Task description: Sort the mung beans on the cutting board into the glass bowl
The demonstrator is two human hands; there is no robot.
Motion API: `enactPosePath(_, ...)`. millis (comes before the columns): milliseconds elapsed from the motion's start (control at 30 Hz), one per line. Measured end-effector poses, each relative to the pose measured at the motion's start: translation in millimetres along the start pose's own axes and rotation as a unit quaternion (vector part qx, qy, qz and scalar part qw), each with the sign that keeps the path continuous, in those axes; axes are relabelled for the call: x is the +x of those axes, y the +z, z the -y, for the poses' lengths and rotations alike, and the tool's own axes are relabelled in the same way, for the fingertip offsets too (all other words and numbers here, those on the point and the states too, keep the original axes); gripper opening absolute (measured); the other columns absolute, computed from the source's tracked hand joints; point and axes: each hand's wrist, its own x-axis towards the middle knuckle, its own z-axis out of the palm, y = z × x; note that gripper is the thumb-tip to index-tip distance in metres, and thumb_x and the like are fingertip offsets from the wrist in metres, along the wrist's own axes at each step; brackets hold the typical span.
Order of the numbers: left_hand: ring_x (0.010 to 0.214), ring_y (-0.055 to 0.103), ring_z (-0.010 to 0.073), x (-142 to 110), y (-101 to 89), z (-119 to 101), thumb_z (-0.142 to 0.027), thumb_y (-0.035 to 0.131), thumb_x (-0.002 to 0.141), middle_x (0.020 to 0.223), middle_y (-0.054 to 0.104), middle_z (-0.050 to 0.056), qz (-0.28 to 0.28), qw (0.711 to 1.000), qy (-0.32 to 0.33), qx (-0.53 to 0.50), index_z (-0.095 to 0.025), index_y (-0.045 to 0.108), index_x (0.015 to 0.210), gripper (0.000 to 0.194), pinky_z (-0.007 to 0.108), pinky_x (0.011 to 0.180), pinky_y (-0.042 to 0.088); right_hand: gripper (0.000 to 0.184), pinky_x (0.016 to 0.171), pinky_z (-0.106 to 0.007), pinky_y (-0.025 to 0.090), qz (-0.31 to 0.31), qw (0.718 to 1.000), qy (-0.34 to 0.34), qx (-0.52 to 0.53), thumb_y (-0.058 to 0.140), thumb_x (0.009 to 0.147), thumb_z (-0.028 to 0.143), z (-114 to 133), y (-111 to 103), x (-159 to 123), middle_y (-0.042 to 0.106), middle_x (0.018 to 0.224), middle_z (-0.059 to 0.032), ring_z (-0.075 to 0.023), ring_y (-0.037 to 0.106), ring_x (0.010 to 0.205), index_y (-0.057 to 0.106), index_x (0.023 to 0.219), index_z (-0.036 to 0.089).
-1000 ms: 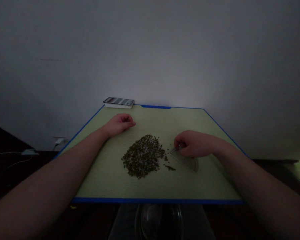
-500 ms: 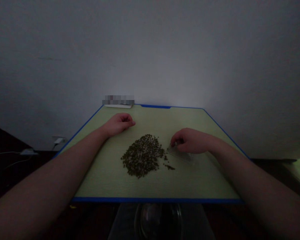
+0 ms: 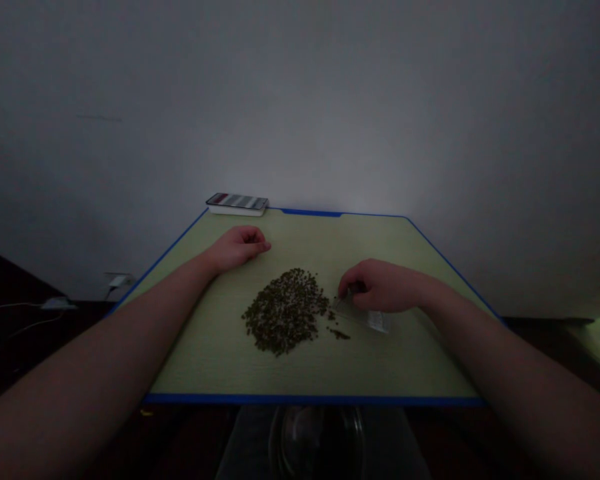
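A heap of small dark green-brown grains (image 3: 285, 313) is spread on the pale, blue-edged table (image 3: 220, 373). Beyond its left side my left hand (image 3: 240, 248) rests on the tabletop, fingers loosely curled and thumb stretched forward, with nothing visible in it. To the right of the heap, my right hand (image 3: 373, 285) pinches a clear, flat plastic piece (image 3: 377, 323) whose exact kind I cannot tell. The piece lies slanted under the hand, its far end reaching toward a few scattered grains (image 3: 339, 333). The palm and fingers hide much of it.
A phone (image 3: 237, 201) lies on a white box (image 3: 235, 211) at the table's back left corner, near the wall. Below the front edge, a clear round container (image 3: 320, 443) sits at my lap. A plug and white cables (image 3: 57, 303) are at the left.
My right hand has slid slightly left toward the heap, tilting the clear plastic piece along the way and bringing it nearer the stray grains. The left hand has stayed put.
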Motion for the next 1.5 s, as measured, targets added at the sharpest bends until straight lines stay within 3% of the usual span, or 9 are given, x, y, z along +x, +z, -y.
enactPosePath(467, 0.042, 0.037, 0.0065, 0.0, -0.7, 0.0, -0.038, 0.063, 0.071, 0.048, 0.045, -0.006, 0.000, 1.000, 0.001, 0.007, -0.017, 0.052, 0.065, 0.025, 0.021, 0.044, 0.028, 0.038, 0.053, -0.023, 0.036, 0.022, 1.000, -0.015, 0.011, 0.051, 0.065, 0.016, 4.8, -0.4, -3.8, 0.065, 0.068, -0.0004, -0.0126, 0.054, 0.058, 0.072, 0.096, 0.018)
enactPosePath(900, 0.044, 0.038, 0.0066, 1.1, -0.9, 1.2, -0.038, 0.064, 0.071, 0.049, 0.045, -0.006, 0.004, 1.000, 0.003, -0.001, -0.017, 0.052, 0.066, 0.024, 0.022, 0.044, 0.028, 0.037, 0.052, -0.022, 0.035, 0.001, 0.999, -0.032, 0.009, 0.050, 0.067, 0.016, 6.3, 1.1, -2.7, 0.059, 0.062, 0.0014, -0.0104, 0.049, 0.054, 0.071, 0.097, 0.017)
enactPosePath(1500, 0.042, 0.037, 0.0063, 0.4, -1.0, 0.7, -0.037, 0.063, 0.071, 0.048, 0.044, -0.007, 0.003, 1.000, -0.005, -0.005, -0.017, 0.052, 0.067, 0.024, 0.022, 0.044, 0.027, 0.038, 0.051, -0.022, 0.034, -0.014, 0.999, -0.052, 0.001, 0.050, 0.068, 0.015, 10.1, 6.9, 1.5, 0.061, 0.063, 0.0016, -0.0101, 0.048, 0.053, 0.071, 0.099, 0.019)
